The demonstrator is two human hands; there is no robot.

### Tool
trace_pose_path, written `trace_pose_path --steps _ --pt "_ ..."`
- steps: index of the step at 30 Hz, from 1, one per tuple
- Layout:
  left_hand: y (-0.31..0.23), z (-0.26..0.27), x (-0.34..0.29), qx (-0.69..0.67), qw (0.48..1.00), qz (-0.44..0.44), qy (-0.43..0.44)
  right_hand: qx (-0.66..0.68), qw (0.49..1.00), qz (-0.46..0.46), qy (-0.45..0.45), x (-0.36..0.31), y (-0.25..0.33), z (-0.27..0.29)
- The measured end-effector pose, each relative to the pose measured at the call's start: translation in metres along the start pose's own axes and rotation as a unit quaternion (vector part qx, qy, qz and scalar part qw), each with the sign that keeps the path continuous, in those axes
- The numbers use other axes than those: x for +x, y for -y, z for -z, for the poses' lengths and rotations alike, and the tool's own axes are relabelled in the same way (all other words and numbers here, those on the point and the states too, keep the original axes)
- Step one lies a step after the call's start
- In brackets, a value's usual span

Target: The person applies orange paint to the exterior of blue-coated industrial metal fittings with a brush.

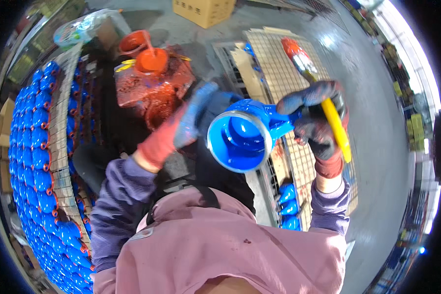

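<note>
In my gloved right hand [316, 117] are two things: a paintbrush [334, 122] and a blue-painted metal housing [241, 139]. The brush has a yellow handle and wet red bristles, pointing away from me. The housing looks like a valve or pump body; its round mouth with a bare metal rim faces me, and my fingers grip it by its right end. My left hand [183, 122], in a stained red-and-blue glove, is just left of the housing, slightly blurred. Its fingers are stretched out and nothing shows in them.
Beyond my left hand, a red bucket [132, 43] and an orange-red paint pot [152, 61] stand by a paint-smeared block [132, 90]. Stacked blue housings [41, 157] with red edges fill the left. A mesh-topped rack [272, 54] is at right; a cardboard box [203, 12] lies ahead.
</note>
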State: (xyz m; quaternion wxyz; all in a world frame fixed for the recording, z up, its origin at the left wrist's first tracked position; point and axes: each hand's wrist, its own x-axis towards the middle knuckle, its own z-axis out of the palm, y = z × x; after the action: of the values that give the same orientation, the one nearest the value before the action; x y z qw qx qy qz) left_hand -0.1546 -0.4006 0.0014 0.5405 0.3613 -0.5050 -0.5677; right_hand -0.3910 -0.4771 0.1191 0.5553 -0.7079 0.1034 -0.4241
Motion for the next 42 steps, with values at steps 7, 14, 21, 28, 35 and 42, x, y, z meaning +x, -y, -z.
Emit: trace_pose_path --steps 7,14,21,28,35,42 --pt "-0.014 0.025 -0.05 -0.291 0.955 -0.041 -0.038 -0.016 0.997 -0.071 0.004 0.073 -0.052 -0.057" --pt "-0.046 0.095 -0.074 -0.26 0.949 -0.047 -0.17 -0.189 0.978 -0.016 0.087 0.116 -0.113 -0.084" --pt "-0.061 0.185 -0.073 -0.399 0.894 -0.132 -0.158 -0.522 0.821 0.056 0.223 0.152 -0.17 -0.098" --pt "-0.055 0.216 -0.076 -0.474 0.805 -0.161 -0.317 -0.255 0.957 -0.091 0.108 0.171 -0.241 -0.111" --pt "-0.052 0.231 -0.076 -0.465 0.798 -0.21 -0.322 -0.444 0.873 0.076 0.188 0.169 -0.277 -0.119" --pt "-0.068 0.23 -0.08 -0.409 0.846 -0.265 -0.217 -0.235 0.91 -0.219 0.263 0.093 -0.284 -0.175"
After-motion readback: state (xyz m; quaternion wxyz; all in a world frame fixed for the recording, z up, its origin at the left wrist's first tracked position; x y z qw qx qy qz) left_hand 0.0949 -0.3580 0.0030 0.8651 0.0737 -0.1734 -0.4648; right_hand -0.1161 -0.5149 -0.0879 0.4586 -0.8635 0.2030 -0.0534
